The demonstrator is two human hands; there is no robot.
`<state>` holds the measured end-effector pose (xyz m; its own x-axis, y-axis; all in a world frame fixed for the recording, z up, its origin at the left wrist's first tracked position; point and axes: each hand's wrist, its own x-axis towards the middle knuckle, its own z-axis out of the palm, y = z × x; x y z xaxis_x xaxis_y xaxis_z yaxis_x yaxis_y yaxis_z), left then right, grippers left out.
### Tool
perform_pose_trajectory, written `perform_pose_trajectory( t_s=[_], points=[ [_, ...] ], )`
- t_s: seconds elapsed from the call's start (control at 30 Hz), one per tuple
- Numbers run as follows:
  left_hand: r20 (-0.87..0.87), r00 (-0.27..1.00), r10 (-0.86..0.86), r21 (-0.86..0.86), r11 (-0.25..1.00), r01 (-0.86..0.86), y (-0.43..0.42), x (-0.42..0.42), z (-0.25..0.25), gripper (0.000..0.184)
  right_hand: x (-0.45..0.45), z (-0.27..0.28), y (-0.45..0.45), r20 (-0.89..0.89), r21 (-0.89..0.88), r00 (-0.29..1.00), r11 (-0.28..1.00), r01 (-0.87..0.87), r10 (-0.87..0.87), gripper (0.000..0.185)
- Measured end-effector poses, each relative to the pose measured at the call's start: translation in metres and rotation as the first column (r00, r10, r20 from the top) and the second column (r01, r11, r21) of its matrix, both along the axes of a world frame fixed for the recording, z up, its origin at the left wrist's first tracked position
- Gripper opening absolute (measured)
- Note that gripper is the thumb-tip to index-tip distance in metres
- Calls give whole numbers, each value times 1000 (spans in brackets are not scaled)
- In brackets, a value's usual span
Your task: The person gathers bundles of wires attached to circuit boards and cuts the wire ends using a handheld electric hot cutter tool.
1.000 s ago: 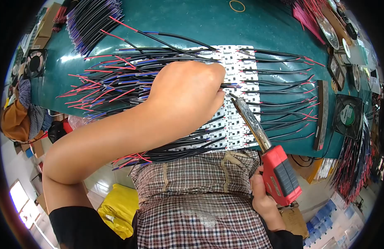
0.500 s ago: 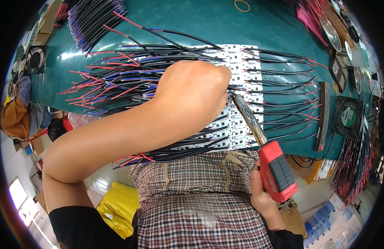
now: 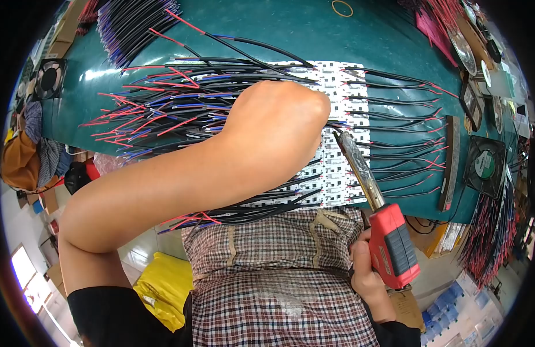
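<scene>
My left hand (image 3: 279, 124) is closed in a fist over the white circuit board panel (image 3: 332, 165), knuckles up and fingertips hidden beneath. A short black cable (image 3: 337, 124) pokes out from under its right side, seemingly pinched there. My right hand (image 3: 369, 274) grips a red and black soldering iron (image 3: 395, 246) at the panel's lower right. Its dark tip is just below the cable's end, close to the board; whether they touch cannot be made out. Black cables with red and blue wire ends (image 3: 181, 110) fan out leftward, and more cables (image 3: 395, 121) extend to the right.
The panel lies on a green table mat (image 3: 267, 29). A bundle of cables (image 3: 134, 29) is at the upper left. Small fans stand at the left (image 3: 50, 78) and right (image 3: 486, 165). A dark bar (image 3: 450, 162) lies right of the cables, and a rubber band (image 3: 342, 8) at the top.
My left hand and the soldering iron have shifted slightly to the right. The panel appears a little further right in view too. Both grips look the same.
</scene>
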<state>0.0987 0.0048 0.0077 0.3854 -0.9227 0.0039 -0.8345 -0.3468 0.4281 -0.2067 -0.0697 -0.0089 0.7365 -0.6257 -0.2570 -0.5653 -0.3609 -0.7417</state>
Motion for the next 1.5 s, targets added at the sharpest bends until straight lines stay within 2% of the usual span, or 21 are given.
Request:
perform_pose_trajectory(
  t_s=[0.1,0.27,0.33,0.4,0.57,0.67,0.8,0.9,1.0,1.1,1.17,1.33,1.4,1.5],
  points=[
    [-14,1000,8,-3,1000,-8,0,0,-1,15,2,1,1,90,56,992,995,79,-83,23],
    [-5,1000,17,30,999,-17,-1,1,0,15,1,1,-2,45,-38,998,998,-49,51,21],
    [2,1000,24,41,999,-24,-2,4,0,15,1,1,-2,27,-37,998,998,-50,51,20],
    [-74,997,31,21,999,-30,-3,7,0,16,3,1,-2,9,-36,999,998,-52,52,20],
    [-56,998,32,43,999,-30,-4,6,0,16,9,4,1,3,75,999,996,40,-40,18],
    [-42,998,36,58,998,-33,-5,3,1,15,10,5,-1,-28,80,1000,997,-9,11,19],
    [-24,999,32,66,997,-31,-6,2,3,15,10,3,0,16,116,1000,993,19,-21,21],
    [-23,1000,20,77,997,-19,-7,3,4,15,6,2,-1,6,86,1000,996,-12,12,22],
    [-11,1000,4,89,996,-3,-7,4,4,16,1,4,-1,-23,122,999,992,31,-28,22],
    [4,1000,-2,87,996,2,-8,6,4,15,-3,6,-2,29,66,999,998,-14,12,24],
    [2,1000,-3,84,996,3,-8,6,2,16,-4,8,-1,43,210,999,978,19,-29,25],
    [-10,999,-39,93,995,40,-9,8,5,17,-6,6,-1,107,209,993,977,32,-56,20],
    [-117,992,51,128,991,-36,-10,4,12,18,-4,6,-2,107,203,993,979,32,-55,19],
    [-64,998,19,52,999,-15,-6,4,14,19,1,9,0,214,143,977,990,-14,-17,13]
  ],
)
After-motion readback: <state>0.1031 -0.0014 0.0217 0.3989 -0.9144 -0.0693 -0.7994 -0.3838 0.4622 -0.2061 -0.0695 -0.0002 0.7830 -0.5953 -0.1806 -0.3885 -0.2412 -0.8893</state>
